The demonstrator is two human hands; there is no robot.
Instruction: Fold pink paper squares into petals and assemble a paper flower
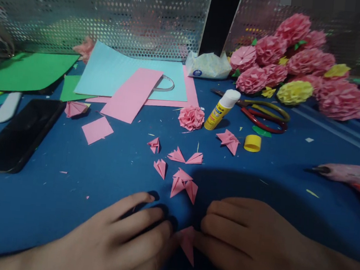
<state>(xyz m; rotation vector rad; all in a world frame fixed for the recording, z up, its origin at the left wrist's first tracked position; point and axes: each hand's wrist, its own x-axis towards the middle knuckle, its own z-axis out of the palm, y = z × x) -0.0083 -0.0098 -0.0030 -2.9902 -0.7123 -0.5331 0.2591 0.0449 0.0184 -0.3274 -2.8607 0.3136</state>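
Observation:
Between my two hands, near the front of the blue surface, is a small folded piece of pink paper (188, 242). My left hand (122, 235) pinches its left side, the other fingers curved over the surface. On the opposite side my right hand (246, 239) grips the paper, fingers bent and pressed together. Both thumbs are largely hidden. Just beyond lie several folded pink paper pieces (184, 184), some pointed like petals. Farther off, a pink paper flower (191, 118) sits beside an uncapped-looking glue stick (222, 109) and a yellow cap (252, 143).
Scissors (265, 113) lie behind the glue stick. A hot glue gun (348, 174) rests at right, a dark phone (19, 134) at left. Pink and yellow paper flowers (301, 66) are heaped at back right. Coloured sheets (172, 81) and a propped phone (220, 24) stand before the perforated metal panel (146, 17).

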